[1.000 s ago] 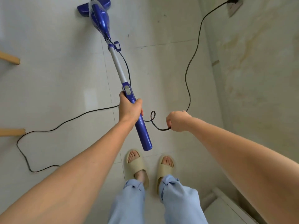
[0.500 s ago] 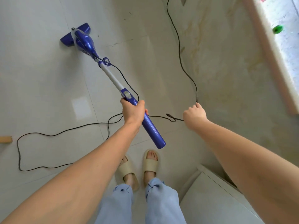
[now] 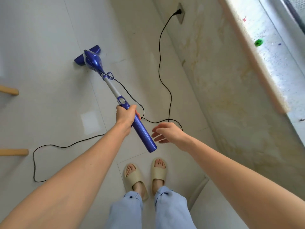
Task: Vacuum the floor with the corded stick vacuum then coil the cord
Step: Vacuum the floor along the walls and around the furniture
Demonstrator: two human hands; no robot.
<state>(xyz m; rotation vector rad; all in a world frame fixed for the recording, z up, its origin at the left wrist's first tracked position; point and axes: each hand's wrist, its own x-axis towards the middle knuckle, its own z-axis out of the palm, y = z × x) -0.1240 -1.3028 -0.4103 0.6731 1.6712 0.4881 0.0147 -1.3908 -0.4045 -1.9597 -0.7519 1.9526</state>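
Vacuum (image 3: 115, 93) looks light and rigid; your left hand (image 3: 126, 115) grips its handle mid-frame. Your right hand (image 3: 166, 133) hangs spread, empty; the limp cord (image 3: 159, 63) probably snags, so gather it near the plug.

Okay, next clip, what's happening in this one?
A person is vacuuming a tiled floor. The left hand grips the handle of a blue stick vacuum, whose head rests on the floor. The right hand hovers open beside the handle, holding nothing. The black cord lies loose across the floor, plugged into a wall outlet; no coiling yet.
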